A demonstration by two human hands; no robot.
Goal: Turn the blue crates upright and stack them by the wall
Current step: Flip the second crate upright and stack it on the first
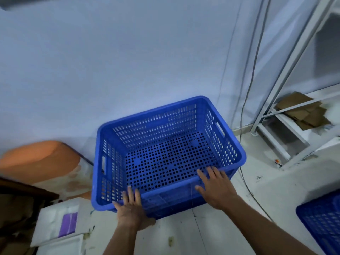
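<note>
A blue perforated crate (pixel 165 137) stands upright on the floor against the pale wall (pixel 128 61), its open top facing me. My left hand (pixel 131 208) lies flat on the near rim with straight fingers reaching over the edge. My right hand (pixel 215 186) rests on the same near rim further right, fingers spread and straight. Neither hand curls around anything. A second blue crate (pixel 323 221) shows partly at the lower right edge; whether it is upright I cannot tell.
An orange tub (pixel 36 159) lies left of the crate by the wall. White foam pieces (pixel 55 219) lie on the floor at lower left. A white metal rack (pixel 287 115) with cardboard (pixel 303 111) stands at right, and a cable (pixel 244 144) hangs down the wall.
</note>
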